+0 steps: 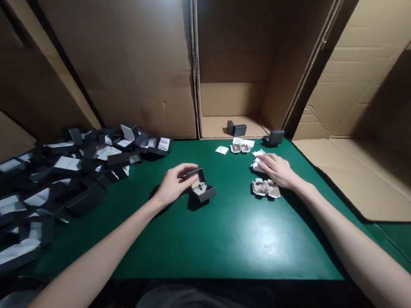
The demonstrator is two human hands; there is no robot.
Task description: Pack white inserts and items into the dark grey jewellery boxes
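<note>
A small black hinged box [206, 193], its lid tipped back, is gripped at the lid by my left hand [172, 186]. Pale lining with dark markings shows inside it. My right hand [277, 169] reaches forward over white folded pieces [256, 166], its extended fingers resting on them and covering part of them. Just nearer to me lies a greyish card insert [266, 188] with two hollows. A similar insert [240, 148] sits farther back, beside a small white square card [222, 150].
Many black boxes with white linings are heaped [81, 165] on the left of the green table [223, 236]. Dark boxes [239, 129] stand at the back, with another open box [274, 137] to their right. Tall cardboard walls [102, 37] enclose the far side.
</note>
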